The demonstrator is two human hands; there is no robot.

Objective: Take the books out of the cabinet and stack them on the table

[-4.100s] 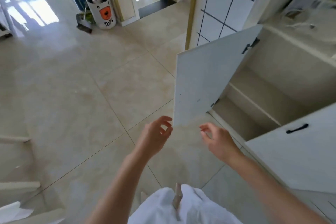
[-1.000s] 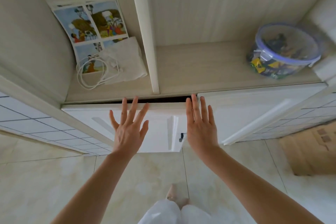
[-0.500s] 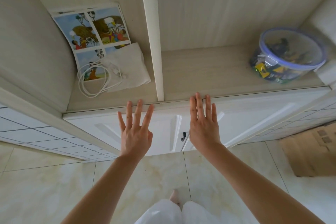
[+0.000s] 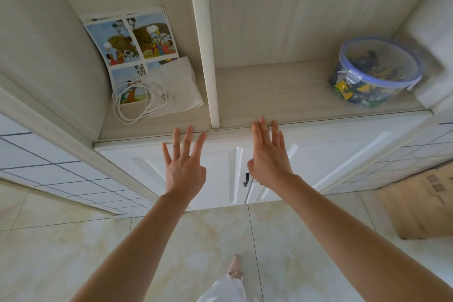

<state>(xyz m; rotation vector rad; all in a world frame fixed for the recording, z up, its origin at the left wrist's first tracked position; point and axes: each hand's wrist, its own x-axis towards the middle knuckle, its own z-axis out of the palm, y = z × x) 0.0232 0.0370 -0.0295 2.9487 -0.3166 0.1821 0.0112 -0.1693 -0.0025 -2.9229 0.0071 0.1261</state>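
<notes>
- At the cabinet front, I've pressed both doors (image 4: 213, 169) flush; a second ago a dark gap still showed along their top edge.
- My left hand (image 4: 185, 170) and right hand (image 4: 268, 162) lie flat, fingers straight, grasping nothing.
- No books visible except a picture book (image 4: 130, 41) on the shelf above, so I judge this the closing step.

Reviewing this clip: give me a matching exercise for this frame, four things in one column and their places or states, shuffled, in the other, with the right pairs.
Things:
1. picture book
2. white cable
3. round tub
4. left hand

Places or states:
A. right part of the shelf, blue-rimmed lid on
B. fingers straight and spread against the closed cabinet door
C. coiled on the book's lower corner
D. left part of the shelf, partly under a white cloth

Pairs: 1-D, 2-C, 3-A, 4-B
</notes>
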